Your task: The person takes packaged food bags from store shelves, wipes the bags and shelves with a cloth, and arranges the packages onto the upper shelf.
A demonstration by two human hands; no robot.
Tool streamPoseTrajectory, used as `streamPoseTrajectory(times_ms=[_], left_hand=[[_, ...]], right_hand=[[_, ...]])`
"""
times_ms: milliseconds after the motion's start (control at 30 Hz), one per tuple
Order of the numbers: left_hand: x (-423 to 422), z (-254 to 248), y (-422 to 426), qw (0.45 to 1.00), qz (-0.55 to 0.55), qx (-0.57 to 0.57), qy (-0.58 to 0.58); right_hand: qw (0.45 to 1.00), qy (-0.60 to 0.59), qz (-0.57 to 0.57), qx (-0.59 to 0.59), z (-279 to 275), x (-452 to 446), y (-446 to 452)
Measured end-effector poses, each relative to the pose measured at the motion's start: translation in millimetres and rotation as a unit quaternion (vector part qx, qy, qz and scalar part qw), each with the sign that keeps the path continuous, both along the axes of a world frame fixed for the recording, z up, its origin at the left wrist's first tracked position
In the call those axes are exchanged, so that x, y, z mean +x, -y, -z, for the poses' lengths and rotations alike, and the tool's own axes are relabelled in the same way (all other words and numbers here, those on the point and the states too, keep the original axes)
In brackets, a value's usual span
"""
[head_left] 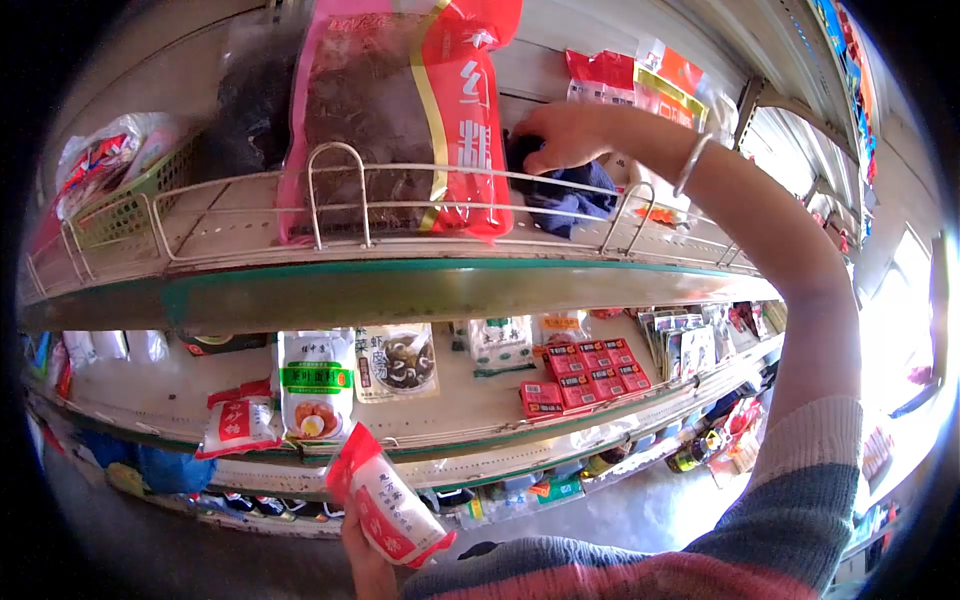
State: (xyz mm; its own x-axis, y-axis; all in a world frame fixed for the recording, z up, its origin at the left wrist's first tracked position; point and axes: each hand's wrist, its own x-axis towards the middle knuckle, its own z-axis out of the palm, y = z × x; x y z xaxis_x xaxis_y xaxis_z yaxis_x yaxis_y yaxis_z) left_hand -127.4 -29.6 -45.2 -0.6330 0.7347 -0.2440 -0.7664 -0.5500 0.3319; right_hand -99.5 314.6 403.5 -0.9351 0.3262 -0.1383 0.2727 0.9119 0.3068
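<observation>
Low in the view, my left hand (366, 552) is closed around a white plastic packet with red ends and red lettering (388, 505), held tilted in front of the shelves. My right arm reaches up to the upper shelf, a bangle on its wrist. There my right hand (572, 135) grips a dark blue cloth (575, 198), which is bunched behind the wire rail. Just left of the cloth stands a large clear bag of dark brown contents with red panels (375, 130). Some of my right fingertips are hidden in dark material.
A white wire rail (340, 200) edges the upper shelf, with a green basket of packets (135, 195) at its left. Below lie a similar red-and-white packet (240, 422), a green-labelled pouch (317, 385), a mushroom-pictured pouch (397, 362) and several small red boxes (590, 378).
</observation>
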Motion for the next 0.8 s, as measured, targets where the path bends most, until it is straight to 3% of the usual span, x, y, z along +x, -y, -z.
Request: streamPoseTrajectory(times_ms=[100,233,267,333,367,433,467,500,567,600,667,733,800], left_hand=[[0,-4,-2,0.998,0.014,0.026,0.056],[6,-6,0,0.999,0.013,-0.031,0.038],[6,-4,0,0.999,0.019,-0.032,0.011],[6,3,2,0.999,0.031,-0.032,-0.018],[7,5,3,0.999,0.037,-0.03,-0.023],[5,4,3,0.999,0.045,-0.016,0.008],[4,7,3,0.998,0.048,0.017,0.049],[2,6,5,0.996,0.059,0.022,0.064],[-2,2,7,0.992,0.08,0.033,0.093],[-4,3,9,0.993,0.078,0.036,0.083],[-6,5,12,0.994,0.076,0.04,0.066],[-8,1,17,0.993,0.081,0.049,0.074],[-10,1,18,0.993,0.083,0.049,0.069]], right_hand=[[0.995,-0.028,0.098,0.005,14,-7,-3],[0.987,-0.066,-0.039,-0.142,6,12,21],[0.968,-0.091,-0.056,-0.227,7,16,23],[0.905,-0.139,-0.086,-0.393,10,27,25],[0.825,-0.149,0.056,-0.542,6,36,28],[0.785,-0.199,0.027,-0.586,10,43,9],[0.722,-0.32,0.07,-0.609,12,50,0],[0.664,-0.357,0.078,-0.652,5,56,0],[0.569,-0.398,0.004,-0.719,-18,78,-2],[0.534,-0.378,-0.099,-0.75,-27,96,-16],[0.506,-0.355,-0.254,-0.743,-34,137,-20],[0.524,-0.416,-0.314,-0.673,-32,185,-17],[0.543,-0.525,-0.303,-0.581,-26,242,-16]])
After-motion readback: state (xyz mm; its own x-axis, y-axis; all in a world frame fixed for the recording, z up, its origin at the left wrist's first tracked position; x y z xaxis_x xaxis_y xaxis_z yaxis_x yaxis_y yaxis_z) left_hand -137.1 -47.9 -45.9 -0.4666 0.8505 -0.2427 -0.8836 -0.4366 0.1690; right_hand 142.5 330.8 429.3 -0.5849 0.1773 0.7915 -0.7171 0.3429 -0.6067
